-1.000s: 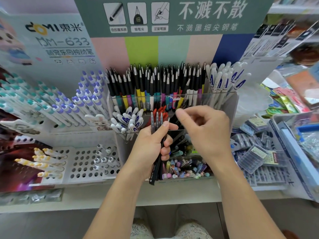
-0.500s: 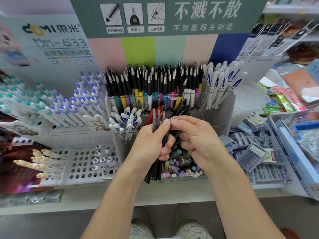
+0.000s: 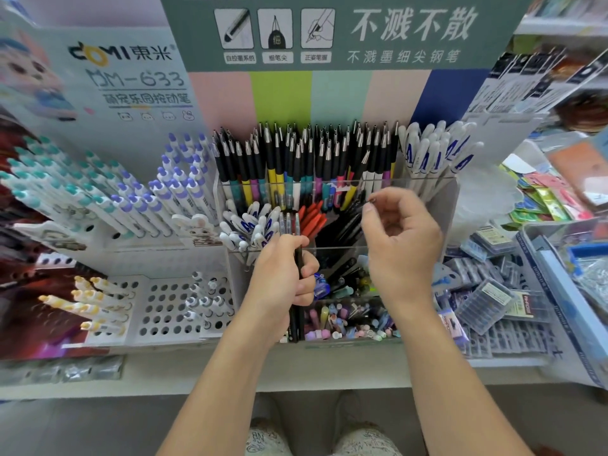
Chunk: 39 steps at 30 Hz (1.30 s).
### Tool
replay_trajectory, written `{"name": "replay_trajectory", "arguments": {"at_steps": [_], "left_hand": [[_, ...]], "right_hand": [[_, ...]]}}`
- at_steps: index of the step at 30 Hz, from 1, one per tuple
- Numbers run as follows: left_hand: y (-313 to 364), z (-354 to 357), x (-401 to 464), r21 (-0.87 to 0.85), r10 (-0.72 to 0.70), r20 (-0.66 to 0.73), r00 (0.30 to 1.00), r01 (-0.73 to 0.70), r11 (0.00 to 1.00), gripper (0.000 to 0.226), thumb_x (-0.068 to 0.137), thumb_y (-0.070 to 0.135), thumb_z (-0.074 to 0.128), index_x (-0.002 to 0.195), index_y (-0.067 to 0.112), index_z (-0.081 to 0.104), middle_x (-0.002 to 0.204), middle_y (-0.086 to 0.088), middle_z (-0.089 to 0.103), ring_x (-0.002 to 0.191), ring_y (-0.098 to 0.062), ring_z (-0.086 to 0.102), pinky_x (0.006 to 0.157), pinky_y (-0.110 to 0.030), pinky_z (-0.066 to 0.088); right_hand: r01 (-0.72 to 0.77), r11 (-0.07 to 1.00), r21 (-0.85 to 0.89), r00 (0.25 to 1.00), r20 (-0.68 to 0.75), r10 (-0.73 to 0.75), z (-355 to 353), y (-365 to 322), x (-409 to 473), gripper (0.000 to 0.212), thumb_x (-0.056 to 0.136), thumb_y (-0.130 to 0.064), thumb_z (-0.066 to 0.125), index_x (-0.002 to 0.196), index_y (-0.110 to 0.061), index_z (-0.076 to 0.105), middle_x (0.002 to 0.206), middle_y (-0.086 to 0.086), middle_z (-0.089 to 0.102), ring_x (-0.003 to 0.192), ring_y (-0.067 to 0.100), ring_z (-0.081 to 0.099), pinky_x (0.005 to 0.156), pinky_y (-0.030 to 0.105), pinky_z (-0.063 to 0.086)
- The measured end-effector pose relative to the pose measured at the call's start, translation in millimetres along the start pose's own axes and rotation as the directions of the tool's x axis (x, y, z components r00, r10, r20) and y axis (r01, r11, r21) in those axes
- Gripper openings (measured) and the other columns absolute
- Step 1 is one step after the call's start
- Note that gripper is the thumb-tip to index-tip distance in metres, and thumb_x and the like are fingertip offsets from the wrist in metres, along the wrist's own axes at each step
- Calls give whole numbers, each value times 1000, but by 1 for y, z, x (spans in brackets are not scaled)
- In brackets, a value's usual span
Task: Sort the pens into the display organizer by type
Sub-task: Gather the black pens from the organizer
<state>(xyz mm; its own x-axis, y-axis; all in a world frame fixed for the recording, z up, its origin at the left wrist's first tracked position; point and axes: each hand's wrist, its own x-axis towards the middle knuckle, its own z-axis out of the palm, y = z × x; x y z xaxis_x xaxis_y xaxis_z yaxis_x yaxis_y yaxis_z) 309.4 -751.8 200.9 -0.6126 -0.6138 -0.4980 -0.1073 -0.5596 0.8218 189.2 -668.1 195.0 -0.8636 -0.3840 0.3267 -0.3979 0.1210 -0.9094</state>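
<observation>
Stationery shelf behind; left hand (image 3: 283, 278) clamps pen bundle (image 3: 295, 278); right hand (image 3: 399, 241) pinches a black pen (image 3: 357, 210) over organizer (image 3: 441, 212); risk: blurred fingers slip, wrong compartment.

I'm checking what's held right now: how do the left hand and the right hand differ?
The left hand grips a bundle of dark pens in a fist; the right hand pinches one black pen at its fingertips. The left sits lower and nearer; the right is raised over the clear organizer. Both are bare.
</observation>
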Motion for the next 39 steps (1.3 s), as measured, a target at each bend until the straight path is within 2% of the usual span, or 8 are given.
{"name": "replay_trajectory", "arguments": {"at_steps": [14, 18, 21, 27, 30, 32, 35, 39], "left_hand": [[-6, -3, 2, 174, 77, 109, 991, -96, 980, 22, 108, 27, 44, 109, 20, 64, 59, 3, 48, 46, -11, 38, 43, -23, 34], [-4, 0, 2, 151, 67, 150, 986, -90, 985, 22, 107, 29, 45, 110, 21, 66, 60, 4, 45, 47, -10, 30, 43, -22, 25], [0, 2, 1, 165, 45, 243, 969, -87, 982, 23, 107, 30, 46, 115, 21, 65, 61, 3, 44, 47, -10, 26, 43, -21, 22], [2, 5, -3, 198, 52, 241, 969, -102, 975, 30, 108, 27, 43, 108, 9, 67, 66, -9, 64, 48, -17, 54, 43, -25, 46], [3, 1, -1, 212, 131, 62, 989, -141, 967, 32, 109, 29, 40, 104, 10, 66, 66, -8, 67, 53, -21, 64, 47, -29, 55], [4, -3, 1, 222, 180, -17, 984, -172, 960, 31, 109, 31, 40, 98, 12, 62, 56, 0, 50, 42, -14, 42, 37, -24, 35], [6, -6, 4, 209, 149, -70, 986, -132, 969, 28, 108, 33, 41, 93, 15, 56, 53, 7, 33, 43, -9, 21, 40, -22, 15], [9, -4, 4, 35, 64, -30, 997, -63, 997, 18, 103, 21, 36, 87, 14, 42, 53, 3, 31, 41, -9, 18, 43, -23, 8]], "right_hand": [[9, 906, -422, 977, 195, 81, 7, 2, 14, 23, 89, -31, 75, 111, -23, 75, 105, 1, 53, 93, 15, 55, 79, 21, 38], [-26, 975, -222, 998, 55, 39, -5, -13, 4, 13, 91, -38, 73, 95, -26, 76, 86, -5, 64, 72, 7, 56, 70, 27, 47], [-214, 975, -63, 906, 361, 222, -13, -21, -1, 14, 90, -36, 74, 82, -26, 79, 74, 11, 72, 68, 26, 65, 69, 40, 57], [-597, 764, 246, 756, 493, 432, -16, -15, -2, 10, 90, -18, 72, 90, -11, 80, 69, 4, 65, 54, 6, 55, 48, 13, 39], [-526, 713, 463, 848, 346, 401, -28, -14, 8, 11, 85, -20, 72, 90, -12, 78, 72, 2, 62, 60, 9, 53, 52, 17, 45], [-391, 720, 573, 919, 198, 342, -34, -16, 18, 8, 89, -15, 69, 90, -10, 75, 77, 2, 67, 64, 11, 58, 56, 19, 50], [-141, 886, 441, 984, -34, 174, -32, -16, 25, 6, 95, -12, 69, 93, -12, 74, 75, 1, 69, 64, 17, 63, 60, 25, 55], [-32, 978, 208, 997, -60, 45, -16, -12, 19, 15, 90, -8, 75, 104, -14, 74, 83, 2, 74, 72, 20, 71, 68, 35, 62]]}}
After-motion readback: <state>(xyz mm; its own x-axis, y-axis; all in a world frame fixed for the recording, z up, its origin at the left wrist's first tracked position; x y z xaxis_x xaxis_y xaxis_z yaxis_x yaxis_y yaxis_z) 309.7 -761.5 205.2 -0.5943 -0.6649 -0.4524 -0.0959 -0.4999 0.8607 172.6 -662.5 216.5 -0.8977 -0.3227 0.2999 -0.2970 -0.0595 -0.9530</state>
